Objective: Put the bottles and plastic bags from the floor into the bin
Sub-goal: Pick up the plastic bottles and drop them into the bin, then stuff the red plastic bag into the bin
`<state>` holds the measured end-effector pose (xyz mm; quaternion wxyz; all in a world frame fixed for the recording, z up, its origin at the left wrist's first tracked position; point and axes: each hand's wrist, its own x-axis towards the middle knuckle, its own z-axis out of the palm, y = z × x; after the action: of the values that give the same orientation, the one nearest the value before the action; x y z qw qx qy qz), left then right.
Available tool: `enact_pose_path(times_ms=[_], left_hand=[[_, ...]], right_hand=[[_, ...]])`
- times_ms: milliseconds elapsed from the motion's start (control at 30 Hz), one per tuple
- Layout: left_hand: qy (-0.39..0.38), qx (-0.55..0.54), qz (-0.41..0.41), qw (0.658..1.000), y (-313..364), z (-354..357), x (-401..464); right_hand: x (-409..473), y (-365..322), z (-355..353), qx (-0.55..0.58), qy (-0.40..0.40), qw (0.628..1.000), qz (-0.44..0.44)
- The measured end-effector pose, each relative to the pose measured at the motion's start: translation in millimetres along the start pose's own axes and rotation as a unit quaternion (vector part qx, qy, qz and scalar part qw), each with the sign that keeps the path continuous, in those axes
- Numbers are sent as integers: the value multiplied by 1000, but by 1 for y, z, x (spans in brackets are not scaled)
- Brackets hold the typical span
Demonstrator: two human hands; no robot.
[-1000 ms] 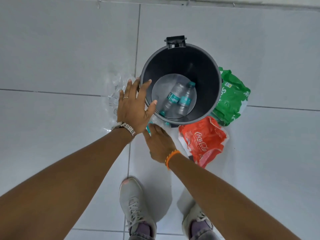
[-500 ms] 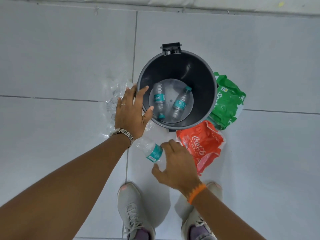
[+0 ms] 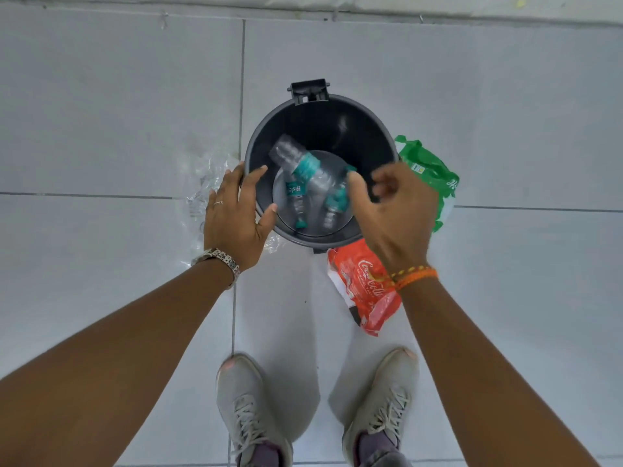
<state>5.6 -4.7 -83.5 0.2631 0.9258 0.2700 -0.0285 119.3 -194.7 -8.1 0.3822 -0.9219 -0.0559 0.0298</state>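
Observation:
The dark grey bin (image 3: 337, 109) stands open on the tiled floor. My left hand (image 3: 236, 214) grips its near-left rim, thumb inside. My right hand (image 3: 391, 214) hovers over the bin's right side with loosely curled, parted fingers. A clear bottle with a teal label (image 3: 296, 160) is blurred and tilted inside the bin mouth, its teal cap at my right thumb tip; no finger closes around it. Two more bottles (image 3: 298, 200) (image 3: 332, 207) lie on the bin's bottom. A red Coca-Cola bag (image 3: 364, 291), a green bag (image 3: 435, 176) and a clear plastic bag (image 3: 202, 183) lie on the floor around the bin.
My two grey shoes (image 3: 249, 409) (image 3: 381, 399) stand just in front of the bin. A black hinge bracket (image 3: 309, 91) sticks out at the bin's far rim. The wall's base runs along the top edge of the view.
My right hand picked the bottle up from the floor in front of the bin and carried it up over the bin mouth. My left hand stayed on the rim.

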Motion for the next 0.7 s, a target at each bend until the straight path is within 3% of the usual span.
enact_pose_path(times_ms=[67, 133, 200, 233, 400, 567, 700], left_hand=[[3, -2, 1, 1000, -1, 0, 0], [6, -11, -1, 1000, -2, 2, 0], [12, -16, -4, 1000, -3, 5, 0], [16, -18, -6, 1000, -3, 7, 0], [24, -24, -9, 999, -5, 11, 0], [14, -5, -5, 1000, -4, 8, 1], [1, 8, -8, 1000, -2, 5, 1]], right_hand=[[-19, 39, 1, 53, 71, 990, 112], [-40, 88, 5, 15, 99, 955, 278], [-63, 128, 11, -84, 11, 898, 431], [-73, 148, 17, -94, -40, 878, 467], [-92, 184, 39, 12, -132, 885, 446], [-103, 169, 7, 28, -38, 911, 409], [-134, 130, -86, 59, 47, 933, 351]])
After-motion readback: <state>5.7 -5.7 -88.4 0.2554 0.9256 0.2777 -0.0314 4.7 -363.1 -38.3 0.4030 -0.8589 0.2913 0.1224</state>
